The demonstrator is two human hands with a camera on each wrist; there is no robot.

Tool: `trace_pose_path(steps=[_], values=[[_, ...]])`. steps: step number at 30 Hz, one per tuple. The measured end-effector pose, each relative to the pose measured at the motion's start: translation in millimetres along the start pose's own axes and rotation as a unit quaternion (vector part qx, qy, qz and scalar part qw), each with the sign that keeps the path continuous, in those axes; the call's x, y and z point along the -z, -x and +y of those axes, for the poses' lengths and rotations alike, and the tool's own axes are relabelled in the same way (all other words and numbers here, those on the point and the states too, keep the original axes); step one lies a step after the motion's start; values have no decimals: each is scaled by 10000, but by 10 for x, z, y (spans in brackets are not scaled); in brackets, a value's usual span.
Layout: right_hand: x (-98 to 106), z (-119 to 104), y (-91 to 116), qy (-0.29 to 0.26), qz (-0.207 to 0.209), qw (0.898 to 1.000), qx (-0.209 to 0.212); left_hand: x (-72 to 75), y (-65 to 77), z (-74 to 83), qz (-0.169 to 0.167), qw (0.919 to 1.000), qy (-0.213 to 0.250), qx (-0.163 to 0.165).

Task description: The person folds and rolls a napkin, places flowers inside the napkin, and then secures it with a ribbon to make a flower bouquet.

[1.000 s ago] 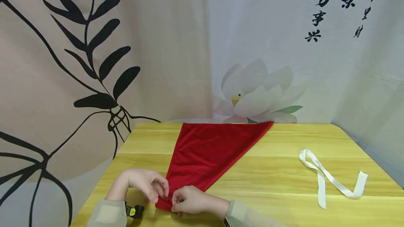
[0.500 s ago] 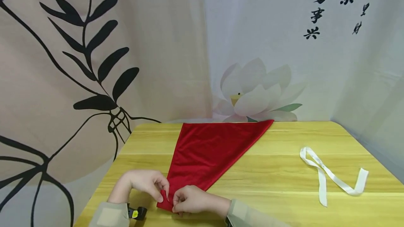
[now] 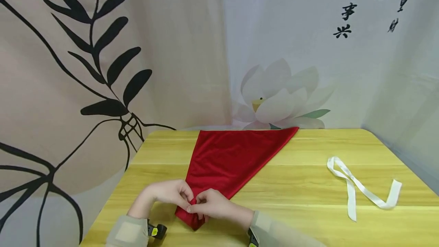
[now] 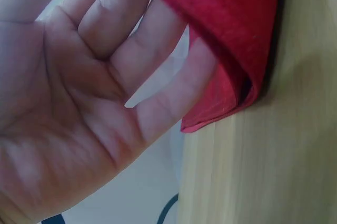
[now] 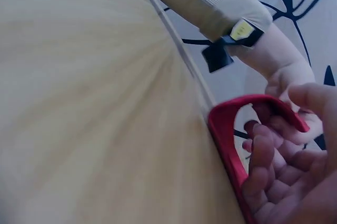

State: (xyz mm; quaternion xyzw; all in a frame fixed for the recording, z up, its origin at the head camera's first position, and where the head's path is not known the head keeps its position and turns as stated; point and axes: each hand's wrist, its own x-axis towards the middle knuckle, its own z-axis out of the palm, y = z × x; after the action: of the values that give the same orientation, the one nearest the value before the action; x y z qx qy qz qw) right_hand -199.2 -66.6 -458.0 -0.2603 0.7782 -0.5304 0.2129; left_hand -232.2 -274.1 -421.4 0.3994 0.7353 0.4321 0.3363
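A red cloth (image 3: 233, 155), folded into a long pointed shape, lies across the left half of the table. At its near end, my left hand (image 3: 169, 193) pinches a raised bit of the cloth between thumb and fingers. My right hand (image 3: 217, 205) meets it there from the right, fingertips also pinching the fabric. Below both hands, the cloth's near corner hangs down over the tabletop. In the left wrist view the cloth (image 4: 231, 24) bends upward over the fingers of the left hand (image 4: 89, 92). The right wrist view shows the cloth (image 5: 224, 121) curling above the right hand's bent fingers (image 5: 263, 153).
A white ribbon (image 3: 364, 190) lies loosely bent on the right side of the wooden table (image 3: 291, 216). Behind the table hangs a printed curtain (image 3: 185, 48). A small black device (image 3: 158, 231) is strapped at the left wrist.
Both hands have come together at the near end of the cloth, the left moving rightward and the right slightly away from me. The pinched edge is lifted and bunched between them.
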Motion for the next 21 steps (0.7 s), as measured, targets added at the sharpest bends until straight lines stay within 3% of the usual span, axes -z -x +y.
trace_pose_path(steps=[9, 14, 18, 21], values=[[138, 21, -21, -50, 237, 9997, 10, -42, -68, -28, 481, 9969, -563, 257], [151, 19, -35, 5, 319, 9995, 28, -41, -78, -38, 644, 9955, -628, 281], [177, 37, -48, 253, 349, 9988, 220, -31, -67, -31, 611, 9958, -582, 354], [214, 45, -48, 696, 294, 9965, 362, -27, -17, -26, 384, 9970, -391, 543]])
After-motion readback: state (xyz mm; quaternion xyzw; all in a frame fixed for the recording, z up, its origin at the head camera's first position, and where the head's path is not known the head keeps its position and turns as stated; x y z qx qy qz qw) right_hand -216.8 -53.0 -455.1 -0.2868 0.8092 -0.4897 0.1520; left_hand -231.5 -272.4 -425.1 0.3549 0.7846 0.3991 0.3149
